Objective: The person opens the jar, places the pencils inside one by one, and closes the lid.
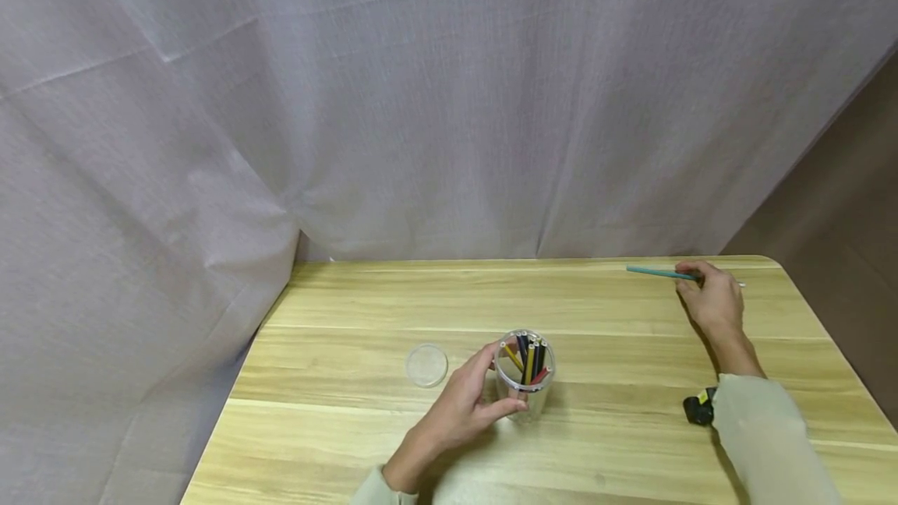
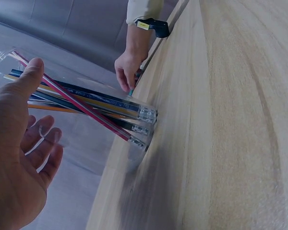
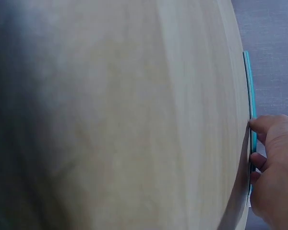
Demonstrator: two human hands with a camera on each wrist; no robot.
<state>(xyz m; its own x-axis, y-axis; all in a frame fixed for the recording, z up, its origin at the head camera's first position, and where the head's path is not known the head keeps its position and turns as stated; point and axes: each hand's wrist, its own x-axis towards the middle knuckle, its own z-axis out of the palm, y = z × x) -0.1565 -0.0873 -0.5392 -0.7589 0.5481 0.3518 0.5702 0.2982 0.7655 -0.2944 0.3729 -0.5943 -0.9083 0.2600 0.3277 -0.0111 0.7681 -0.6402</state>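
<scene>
My left hand (image 1: 459, 404) holds a clear plastic cup (image 1: 525, 404) from its left side, thumb in front and fingers behind. Several pencils (image 1: 531, 361) lean inside, black, yellow and red among them. In the left wrist view the thumb lies over the cup's wall, and the pencils' eraser ends (image 2: 146, 115) rest at its bottom. Far to the right, near the table's back edge, my right hand (image 1: 714, 302) pinches a teal pencil (image 1: 652, 271). That pencil (image 3: 249, 81) lies level, close to the tabletop, between thumb and fingers.
A round clear lid (image 1: 426, 365) lies flat on the wooden table (image 1: 337, 427), left of the cup. Behind the table hangs a grey cloth (image 1: 435, 115). A small black device (image 1: 698, 407) sits at the right sleeve (image 1: 768, 427).
</scene>
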